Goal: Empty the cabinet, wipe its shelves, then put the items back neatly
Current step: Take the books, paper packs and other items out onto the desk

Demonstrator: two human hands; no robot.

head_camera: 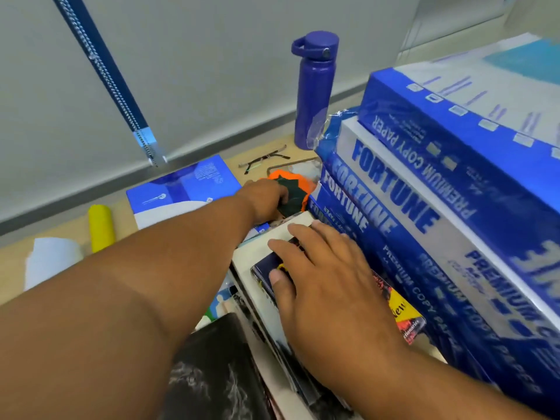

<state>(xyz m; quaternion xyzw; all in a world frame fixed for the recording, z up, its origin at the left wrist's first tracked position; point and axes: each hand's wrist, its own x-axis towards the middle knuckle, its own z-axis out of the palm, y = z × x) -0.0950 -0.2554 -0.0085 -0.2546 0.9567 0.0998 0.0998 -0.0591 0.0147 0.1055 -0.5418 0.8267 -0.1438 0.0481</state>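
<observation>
Two-handed: clasps green-and-orange paper cutout (pixel 293 194) with left grip (pixel 266 199) toward far edge of counter (pixel 235 165); presses right grip (pixel 321 277), flat and open, on dark book (pixel 263 269) beside copy-paper reams (pixel 403 189), likely steadying it.

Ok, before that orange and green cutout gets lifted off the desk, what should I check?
1. Grip: left hand curls its fingers on the orange and green cutout: ok.
2. Support: right hand lies flat on the small dark book: ok.
3. Clearance from the paper reams: not ok, cutout lies right beside them.
4. Glasses apart from left hand: ok.
5. Bottle upright: ok.
6. Anything under the cutout: cannot tell.
</observation>
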